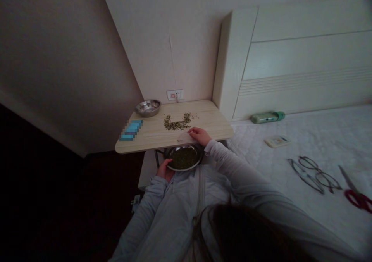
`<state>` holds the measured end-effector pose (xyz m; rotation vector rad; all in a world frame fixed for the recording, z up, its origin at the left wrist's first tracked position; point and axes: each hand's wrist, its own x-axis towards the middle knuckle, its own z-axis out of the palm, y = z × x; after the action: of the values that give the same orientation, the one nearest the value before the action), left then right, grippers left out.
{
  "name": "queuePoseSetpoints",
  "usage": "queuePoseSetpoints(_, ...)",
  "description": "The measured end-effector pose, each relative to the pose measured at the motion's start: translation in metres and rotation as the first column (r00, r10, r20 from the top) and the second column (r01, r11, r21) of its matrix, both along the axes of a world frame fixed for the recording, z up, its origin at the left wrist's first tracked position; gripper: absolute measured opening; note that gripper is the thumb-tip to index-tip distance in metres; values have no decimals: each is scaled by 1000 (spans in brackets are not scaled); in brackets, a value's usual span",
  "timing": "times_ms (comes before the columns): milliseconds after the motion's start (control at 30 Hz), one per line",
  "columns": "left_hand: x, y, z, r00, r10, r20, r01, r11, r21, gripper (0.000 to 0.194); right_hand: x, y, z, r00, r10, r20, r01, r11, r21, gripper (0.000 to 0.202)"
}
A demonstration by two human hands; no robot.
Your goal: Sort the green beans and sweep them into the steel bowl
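Observation:
My left hand [165,170] grips the rim of a metal bowl [186,169], held against my body just under the table's front edge. A layer of small dark-green grains [183,157] covers its bottom; their exact kind is too small to tell. Above the bowl, my right hand [201,135] pinches a thin pale, see-through sheet [185,137] lying at the table edge. A few grains sit at the sheet's left end. Beyond my fingers, a U-shaped scatter of green-brown grains [176,124] lies on the wooden table [151,138], with some reddish bits to its right.
A second metal bowl [148,108] stands at the table's back left, above a blurred-out blue phone-like object [131,130]. A wall socket [175,95] holds a plug. On the bed lie a green bottle [267,117], a pale packet [277,141], glasses [328,180] and red-handled scissors [359,199].

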<state>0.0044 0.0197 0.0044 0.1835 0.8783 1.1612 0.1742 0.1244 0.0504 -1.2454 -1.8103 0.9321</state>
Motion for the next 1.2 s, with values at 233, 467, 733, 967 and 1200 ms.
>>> queuePoseSetpoints(233,-2,1,-4,999,-19,31,18,1000,10,29,0,0,-1,1000,-6,28,5,1000,27,25)
queuePoseSetpoints(467,0,1,-2,999,36,-8,-36,999,-14,29,0,-1,0,999,-20,46,19,999,35,25)
queuePoseSetpoints(733,0,1,-1,1000,5,18,-4,1000,-14,27,0,-2,0,997,-10,75,6,999,50,25)
queuePoseSetpoints(967,-1,2,-2,1000,3,26,-2,999,-33,30,0,-4,2,995,-27,95,22,998,53,26)
queuePoseSetpoints(1200,0,1,-1,1000,3,19,-2,1000,-25,31,-1,-2,0,995,-36,91,30,998,59,25)
